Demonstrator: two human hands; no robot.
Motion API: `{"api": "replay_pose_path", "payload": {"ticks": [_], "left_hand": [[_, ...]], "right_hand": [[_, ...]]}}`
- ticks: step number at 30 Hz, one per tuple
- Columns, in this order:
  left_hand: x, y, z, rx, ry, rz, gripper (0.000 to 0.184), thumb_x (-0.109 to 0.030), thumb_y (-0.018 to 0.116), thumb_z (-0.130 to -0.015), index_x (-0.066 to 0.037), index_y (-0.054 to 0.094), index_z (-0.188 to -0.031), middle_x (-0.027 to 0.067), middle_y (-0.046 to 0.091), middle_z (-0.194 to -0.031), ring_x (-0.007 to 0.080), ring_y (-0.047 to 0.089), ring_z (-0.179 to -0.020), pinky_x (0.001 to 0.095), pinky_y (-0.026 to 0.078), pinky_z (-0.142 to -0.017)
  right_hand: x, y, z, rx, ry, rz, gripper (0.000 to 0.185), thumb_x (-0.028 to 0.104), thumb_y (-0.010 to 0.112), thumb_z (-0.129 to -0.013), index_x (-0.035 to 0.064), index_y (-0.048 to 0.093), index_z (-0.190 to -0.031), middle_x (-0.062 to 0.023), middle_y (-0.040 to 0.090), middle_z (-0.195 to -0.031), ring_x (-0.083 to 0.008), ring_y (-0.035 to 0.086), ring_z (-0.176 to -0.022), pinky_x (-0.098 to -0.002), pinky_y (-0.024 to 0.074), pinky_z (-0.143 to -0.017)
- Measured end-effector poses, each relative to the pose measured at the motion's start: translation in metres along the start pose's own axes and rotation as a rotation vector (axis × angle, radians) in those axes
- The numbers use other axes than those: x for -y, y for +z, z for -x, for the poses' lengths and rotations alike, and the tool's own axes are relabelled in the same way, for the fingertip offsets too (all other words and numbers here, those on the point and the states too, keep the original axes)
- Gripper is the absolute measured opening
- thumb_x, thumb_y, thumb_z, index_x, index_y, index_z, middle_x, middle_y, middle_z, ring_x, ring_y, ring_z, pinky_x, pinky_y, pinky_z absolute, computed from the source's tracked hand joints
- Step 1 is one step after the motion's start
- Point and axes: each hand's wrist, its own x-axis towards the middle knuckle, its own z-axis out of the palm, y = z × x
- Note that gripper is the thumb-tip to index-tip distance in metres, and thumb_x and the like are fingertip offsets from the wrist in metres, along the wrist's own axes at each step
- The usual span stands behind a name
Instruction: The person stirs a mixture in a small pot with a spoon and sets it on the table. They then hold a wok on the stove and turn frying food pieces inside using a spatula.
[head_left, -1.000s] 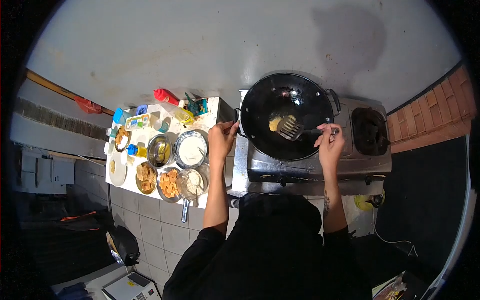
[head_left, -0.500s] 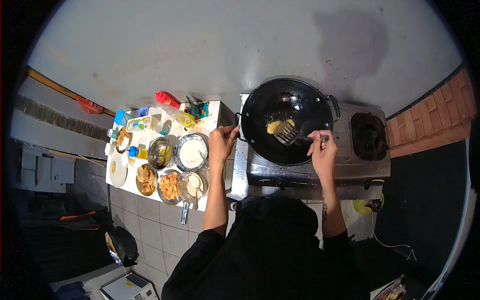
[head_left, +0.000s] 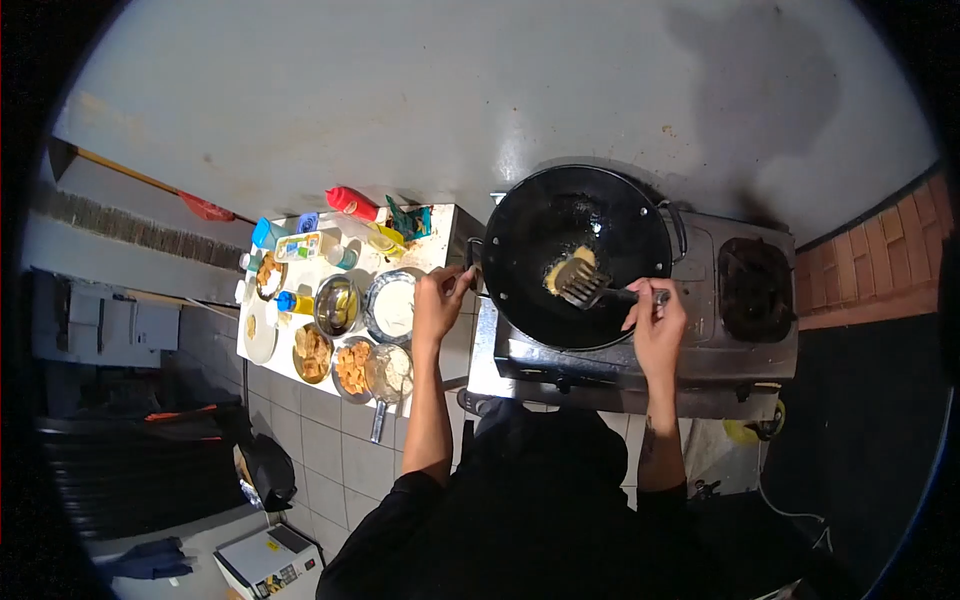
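A black wok (head_left: 540, 210) sits on the stove. Pieces of yellowish food (head_left: 575, 265) lie in a little bubbling oil at its middle. My right hand (head_left: 657, 325) is closed around the handle of a slotted spatula (head_left: 582, 285), whose head rests against the food and partly covers it. At the wok's left side, my left hand (head_left: 440, 302) has its fingers pinched on the lower end of the wok's loop handle (head_left: 472, 252).
A second burner (head_left: 755, 290) is right of the wok. The white table (head_left: 430, 222) at left bears a bowl of white batter (head_left: 390, 308), a bowl of orange chunks (head_left: 353, 370), a saucepan (head_left: 378, 422), a red-capped bottle (head_left: 352, 203) and several other dishes. A wall rises behind.
The whole view has shifted and tilted slightly. My right hand has moved the spatula a little at the food, which now sits more upright along its upper-left edge. My left hand stays at the wok handle.
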Motion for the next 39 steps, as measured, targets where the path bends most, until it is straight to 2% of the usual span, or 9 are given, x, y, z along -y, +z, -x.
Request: {"api": "replay_pose_path", "payload": {"ticks": [2,6,10,14,22,24,32,36,39], "left_hand": [[0.007,0.005,0.003,-0.086,0.065,-0.016,0.035,-0.028,0.074,-0.086,0.004,0.072,-0.099,0.0177,0.064,-0.068,0.0209,0.056,-0.058,0.0346,0.047,-0.060],[0.005,0.006,0.005,-0.042,-0.085,-0.024,0.038,-0.031,0.075,-0.085,0.004,0.072,-0.102,0.0160,0.061,-0.065,0.0199,0.054,-0.056,0.0345,0.046,-0.058],[-0.007,0.006,0.010,-0.063,-0.138,-0.029,0.042,-0.036,0.074,-0.084,0.002,0.072,-0.104,0.0156,0.061,-0.066,0.0212,0.057,-0.059,0.0359,0.047,-0.060],[0.002,0.018,0.012,-0.129,-0.159,0.021,0.042,-0.037,0.074,-0.084,-0.001,0.072,-0.106,0.0151,0.061,-0.067,0.0215,0.058,-0.060,0.0364,0.047,-0.060],[-0.019,0.010,0.022,-0.127,-0.233,0.079,0.041,-0.035,0.073,-0.086,0.000,0.071,-0.107,0.0163,0.063,-0.070,0.0211,0.059,-0.061,0.0359,0.047,-0.061],[-0.014,0.008,0.021,-0.141,-0.164,0.109,0.039,-0.033,0.072,-0.087,0.001,0.071,-0.107,0.0175,0.065,-0.072,0.0224,0.061,-0.062,0.0357,0.048,-0.063],[-0.016,-0.008,0.010,-0.057,-0.147,0.218,0.036,-0.030,0.071,-0.088,0.004,0.072,-0.100,0.0206,0.069,-0.078,0.0267,0.068,-0.071,0.0368,0.051,-0.069],[-0.005,-0.011,0.004,0.023,-0.129,0.199,0.036,-0.029,0.071,-0.088,0.005,0.072,-0.099,0.0209,0.070,-0.079,0.0275,0.068,-0.072,0.0357,0.051,-0.070],[0.001,-0.009,0.002,0.042,-0.101,0.247,0.035,-0.028,0.070,-0.089,0.005,0.072,-0.098,0.0209,0.070,-0.079,0.0277,0.069,-0.072,0.0354,0.051,-0.070]], "right_hand": [[-0.008,0.001,-0.008,0.009,-0.032,-0.054,0.010,0.005,0.048,-0.102,-0.0032,0.052,-0.099,-0.0089,0.063,-0.092,-0.0066,0.052,-0.054,-0.0240,0.0455,-0.048],[-0.016,-0.003,-0.028,0.045,-0.062,-0.026,0.005,0.004,0.052,-0.099,-0.0014,0.053,-0.099,-0.0063,0.064,-0.084,-0.0066,0.054,-0.052,-0.0238,0.0433,-0.046],[-0.007,-0.014,-0.036,0.299,-0.064,0.047,0.006,0.004,0.051,-0.100,-0.0016,0.052,-0.098,-0.0073,0.065,-0.088,-0.0068,0.055,-0.055,-0.0240,0.0432,-0.045],[-0.011,-0.022,-0.043,0.244,-0.030,0.009,0.008,0.004,0.050,-0.100,-0.0027,0.053,-0.098,-0.0094,0.066,-0.092,-0.0078,0.056,-0.055,-0.0243,0.0472,-0.049],[-0.006,-0.009,-0.051,0.292,-0.187,0.013,0.008,0.002,0.049,-0.100,-0.0043,0.053,-0.103,-0.0124,0.064,-0.104,-0.0096,0.058,-0.061,-0.0264,0.0534,-0.057],[0.003,-0.012,-0.051,0.264,-0.191,-0.033,0.009,0.003,0.049,-0.101,-0.0043,0.053,-0.103,-0.0130,0.064,-0.105,-0.0097,0.059,-0.061,-0.0265,0.0536,-0.057],[-0.003,-0.005,-0.043,0.132,-0.136,0.141,0.016,0.011,0.046,-0.104,-0.0029,0.052,-0.101,-0.0112,0.066,-0.096,-0.0094,0.059,-0.057,-0.0264,0.0517,-0.052],[-0.002,-0.011,-0.023,0.106,-0.008,0.108,0.016,0.013,0.049,-0.103,-0.0020,0.053,-0.099,-0.0088,0.064,-0.085,-0.0090,0.056,-0.053,-0.0259,0.0475,-0.049],[0.011,-0.014,-0.009,0.048,-0.039,0.069,0.018,0.015,0.050,-0.103,-0.0018,0.055,-0.098,-0.0080,0.063,-0.082,-0.0085,0.056,-0.053,-0.0263,0.0472,-0.049]]}}
